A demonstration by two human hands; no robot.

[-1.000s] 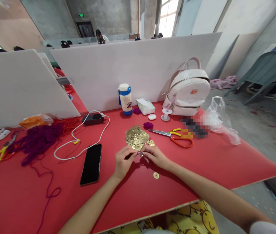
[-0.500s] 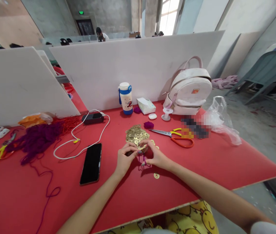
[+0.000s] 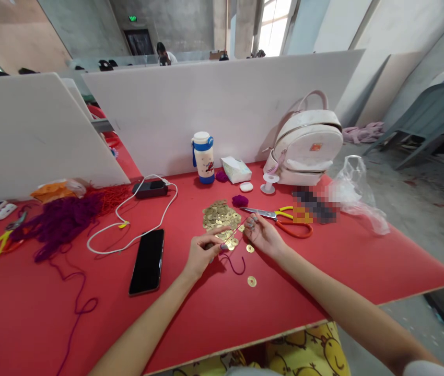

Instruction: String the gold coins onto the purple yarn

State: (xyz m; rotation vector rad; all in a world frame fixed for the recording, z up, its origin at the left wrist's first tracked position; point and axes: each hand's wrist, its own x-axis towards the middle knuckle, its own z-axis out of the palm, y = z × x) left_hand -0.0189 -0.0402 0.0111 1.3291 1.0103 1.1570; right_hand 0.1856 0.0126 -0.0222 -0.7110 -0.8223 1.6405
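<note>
The purple cord (image 3: 235,232) slants away rightward, taut — pinched in the left hand (image 3: 201,253), gripped by the curled right hand (image 3: 266,236).

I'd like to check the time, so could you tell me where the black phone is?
In the head view, the phone lies left of the left hand.

Workshop, looks like: bare concrete walls (image 3: 186,26), upright white divider (image 3: 222,115), shared red worktable (image 3: 190,334), green exit sign (image 3: 132,19) far left.
</note>
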